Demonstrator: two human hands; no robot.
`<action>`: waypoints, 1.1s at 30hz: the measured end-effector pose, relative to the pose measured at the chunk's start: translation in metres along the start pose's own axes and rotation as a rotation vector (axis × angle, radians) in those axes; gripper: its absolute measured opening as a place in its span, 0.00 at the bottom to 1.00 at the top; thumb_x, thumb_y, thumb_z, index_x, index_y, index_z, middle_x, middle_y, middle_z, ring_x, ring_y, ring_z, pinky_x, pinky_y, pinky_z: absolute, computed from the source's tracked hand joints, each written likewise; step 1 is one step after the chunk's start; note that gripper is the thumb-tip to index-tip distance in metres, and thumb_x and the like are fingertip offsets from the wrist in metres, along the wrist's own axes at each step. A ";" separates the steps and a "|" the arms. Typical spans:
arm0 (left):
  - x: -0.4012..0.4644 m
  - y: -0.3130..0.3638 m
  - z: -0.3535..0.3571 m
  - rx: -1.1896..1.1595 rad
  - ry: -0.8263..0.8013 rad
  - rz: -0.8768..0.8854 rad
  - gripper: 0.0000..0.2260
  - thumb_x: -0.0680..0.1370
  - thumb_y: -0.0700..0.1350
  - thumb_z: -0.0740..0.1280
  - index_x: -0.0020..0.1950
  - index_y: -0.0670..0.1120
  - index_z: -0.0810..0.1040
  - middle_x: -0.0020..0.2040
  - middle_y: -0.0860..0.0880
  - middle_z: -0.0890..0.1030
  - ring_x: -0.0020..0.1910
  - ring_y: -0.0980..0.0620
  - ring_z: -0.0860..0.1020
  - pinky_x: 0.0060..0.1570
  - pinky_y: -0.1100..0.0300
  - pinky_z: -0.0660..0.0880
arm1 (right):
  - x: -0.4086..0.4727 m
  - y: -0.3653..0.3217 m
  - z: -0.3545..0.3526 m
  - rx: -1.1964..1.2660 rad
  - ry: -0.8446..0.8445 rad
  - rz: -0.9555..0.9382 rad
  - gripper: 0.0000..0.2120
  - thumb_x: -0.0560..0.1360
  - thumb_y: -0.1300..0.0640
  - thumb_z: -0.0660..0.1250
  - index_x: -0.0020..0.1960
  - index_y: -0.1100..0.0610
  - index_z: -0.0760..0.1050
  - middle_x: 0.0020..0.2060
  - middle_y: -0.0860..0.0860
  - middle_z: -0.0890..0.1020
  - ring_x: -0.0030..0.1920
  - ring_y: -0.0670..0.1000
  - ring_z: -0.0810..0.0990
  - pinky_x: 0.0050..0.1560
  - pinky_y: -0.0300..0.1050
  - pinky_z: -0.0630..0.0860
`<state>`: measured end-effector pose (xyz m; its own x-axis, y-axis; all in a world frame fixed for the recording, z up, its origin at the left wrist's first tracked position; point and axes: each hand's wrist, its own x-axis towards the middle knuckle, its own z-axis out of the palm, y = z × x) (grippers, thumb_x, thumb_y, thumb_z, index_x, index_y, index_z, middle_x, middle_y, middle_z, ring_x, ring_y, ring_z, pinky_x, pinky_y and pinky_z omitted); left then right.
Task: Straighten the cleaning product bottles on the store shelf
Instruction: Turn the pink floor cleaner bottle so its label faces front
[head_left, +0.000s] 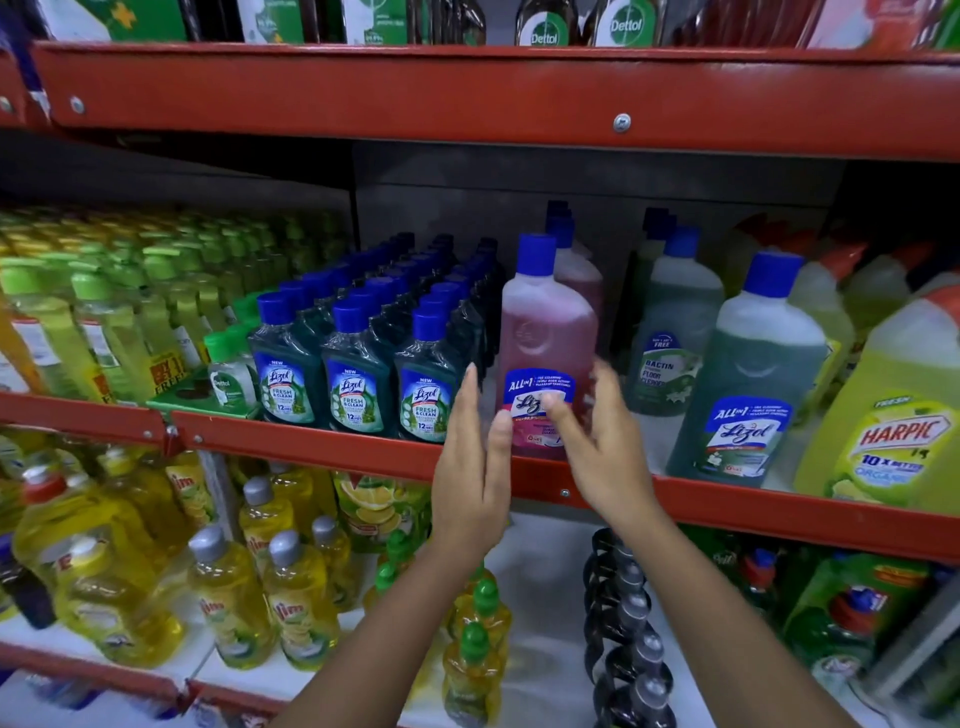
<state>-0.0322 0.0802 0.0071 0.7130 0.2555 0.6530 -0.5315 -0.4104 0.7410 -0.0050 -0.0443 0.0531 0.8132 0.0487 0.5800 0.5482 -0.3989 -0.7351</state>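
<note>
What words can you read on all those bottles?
"Lizol", "FRESH & CLEAN", "NEW": small dark green bottles.
"ALL in 1", "Liz...": pink bottle, partly hidden by the right hand.
"ALL in 1", "Lizol": big green bottle.
"BACTIN FLOOR CLEANER", "FREE": green bottle behind.
"HARPIC", "10X BETTER": yellow-green bottle.
"Dettol": top-shelf bottles.
Small print and the yellow bottles' labels below are too blurred.

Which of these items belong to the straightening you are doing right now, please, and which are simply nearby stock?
In hand: pink Lizol bottle, left hand, right hand, both open around it.

Nearby: small green Lizol bottles, large green Lizol bottle, Harpic bottle, yellow dish-liquid bottles.
</note>
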 end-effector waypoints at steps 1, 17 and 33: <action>0.000 0.005 0.002 -0.082 0.004 -0.062 0.30 0.80 0.67 0.50 0.80 0.58 0.54 0.79 0.58 0.62 0.77 0.64 0.62 0.74 0.59 0.66 | -0.004 0.005 0.000 0.010 -0.015 0.031 0.24 0.75 0.44 0.65 0.67 0.50 0.64 0.59 0.49 0.79 0.58 0.46 0.78 0.58 0.55 0.77; 0.007 0.009 0.011 -0.343 -0.025 -0.147 0.17 0.79 0.63 0.53 0.66 0.64 0.70 0.56 0.69 0.82 0.62 0.64 0.79 0.59 0.62 0.77 | -0.007 0.016 -0.012 -0.006 0.088 0.101 0.22 0.70 0.47 0.71 0.61 0.54 0.73 0.48 0.47 0.81 0.46 0.39 0.81 0.47 0.36 0.79; 0.005 0.014 0.020 -0.347 -0.024 -0.139 0.17 0.78 0.69 0.54 0.64 0.68 0.71 0.60 0.71 0.79 0.66 0.61 0.77 0.67 0.46 0.75 | -0.007 0.023 -0.020 0.058 0.068 0.108 0.22 0.71 0.48 0.71 0.62 0.54 0.72 0.50 0.50 0.83 0.49 0.43 0.82 0.49 0.34 0.77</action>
<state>-0.0269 0.0587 0.0175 0.7974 0.2653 0.5420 -0.5496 -0.0514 0.8339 -0.0015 -0.0728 0.0391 0.8541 -0.0551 0.5173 0.4699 -0.3447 -0.8126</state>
